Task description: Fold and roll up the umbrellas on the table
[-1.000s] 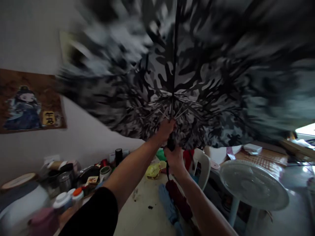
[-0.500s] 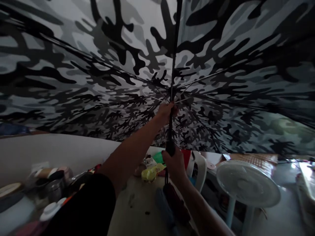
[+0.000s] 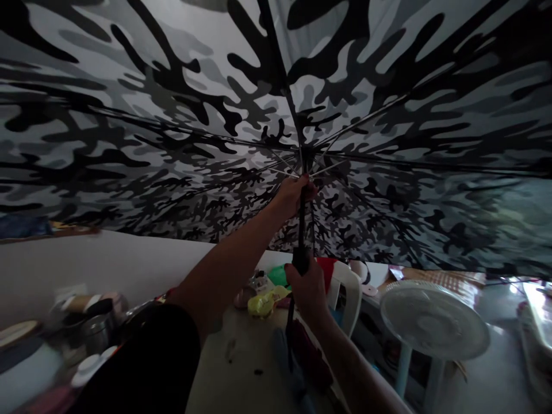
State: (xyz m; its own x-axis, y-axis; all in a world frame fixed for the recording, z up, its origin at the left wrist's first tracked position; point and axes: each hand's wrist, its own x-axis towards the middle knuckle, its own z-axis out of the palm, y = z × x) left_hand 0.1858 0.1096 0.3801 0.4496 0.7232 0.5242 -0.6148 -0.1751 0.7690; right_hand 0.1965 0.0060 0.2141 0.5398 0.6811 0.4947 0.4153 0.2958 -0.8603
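Observation:
An opened umbrella (image 3: 207, 121) with a grey, black and white camouflage canopy spreads overhead and fills the upper half of the view. Its ribs meet at the dark shaft (image 3: 302, 224). High on that shaft, just under the rib joint, my left hand (image 3: 295, 192) is closed around it. My right hand (image 3: 308, 284) grips the black handle (image 3: 301, 260) at the lower end, with a dark strap hanging below. Beneath the right hand, a dark red folded item (image 3: 313, 356) and a blue-grey one (image 3: 287, 362) lie on the table.
On the table (image 3: 233, 368) are a yellow plastic bag (image 3: 261, 305) and a green item (image 3: 278, 275). Pots and jars (image 3: 95, 333) crowd the left by the wall. A white chair (image 3: 349, 290) and a stool with a round, clear ribbed top (image 3: 433, 319) stand at right.
The canopy has rotated a little, its ribs shifting, and its near shaft line now leans left. Both hands keep their hold, moved only slightly.

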